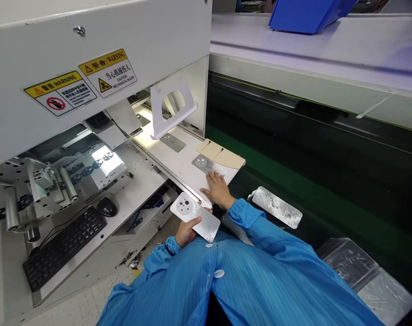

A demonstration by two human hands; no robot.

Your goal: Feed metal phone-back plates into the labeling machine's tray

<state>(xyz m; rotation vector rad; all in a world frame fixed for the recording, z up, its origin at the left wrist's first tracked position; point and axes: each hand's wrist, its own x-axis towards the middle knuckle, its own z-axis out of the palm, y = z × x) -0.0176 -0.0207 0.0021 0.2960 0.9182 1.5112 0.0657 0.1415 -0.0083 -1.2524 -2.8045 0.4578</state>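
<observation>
My left hand [186, 232] is closed around a silvery phone back panel [205, 221] with a round cluster of camera holes, held just above my lap. Its thumb lies across the top face, and some fingers show beyond the far edge. Stretched flat, my right hand [218, 190] rests its fingertips on the near end of another phone back panel [208, 166] lying on the white machine bed [180, 170]. Further in, a greyer panel [173, 142] lies on the same bed, below a white flap with an oval opening [174, 106].
A white machine housing with warning labels [107, 72] overhangs the left side. A keyboard [65, 246] and mouse [106, 207] sit on its shelf. Wrapped panels [277, 207] and plastic-bagged items [348, 260] lie on the dark green belt [260, 167] at right. A blue bin [304, 16] stands behind.
</observation>
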